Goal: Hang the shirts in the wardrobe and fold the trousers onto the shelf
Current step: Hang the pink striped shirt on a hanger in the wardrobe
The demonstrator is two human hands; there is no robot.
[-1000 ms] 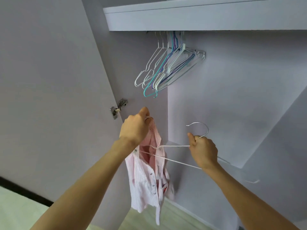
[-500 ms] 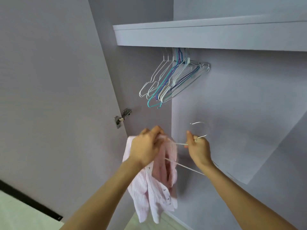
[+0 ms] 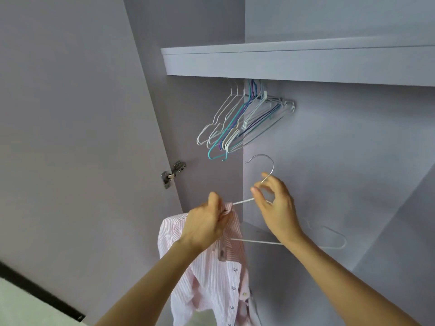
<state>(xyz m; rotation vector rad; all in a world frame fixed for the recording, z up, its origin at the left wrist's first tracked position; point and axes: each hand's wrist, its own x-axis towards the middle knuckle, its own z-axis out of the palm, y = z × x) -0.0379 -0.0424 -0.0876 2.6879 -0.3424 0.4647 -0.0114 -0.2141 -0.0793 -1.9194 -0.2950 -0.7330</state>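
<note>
A grey wardrobe door (image 3: 70,137) is filling the left of the frame, its metal hinge (image 3: 173,173) showing at the edge. Below centre, the left hand (image 3: 207,225) is pinching the collar of a pink striped shirt (image 3: 216,278) — the garment is hanging down toward the bottom edge, its shoulder going over one end of a white wire hanger (image 3: 294,242). Just right of centre, the right hand (image 3: 276,209) is gripping that hanger below its hook, fingers curled round the wire. Above, empty hangers (image 3: 242,123) are hanging bunched under the shelf (image 3: 306,64) — upper right of the frame.
</note>
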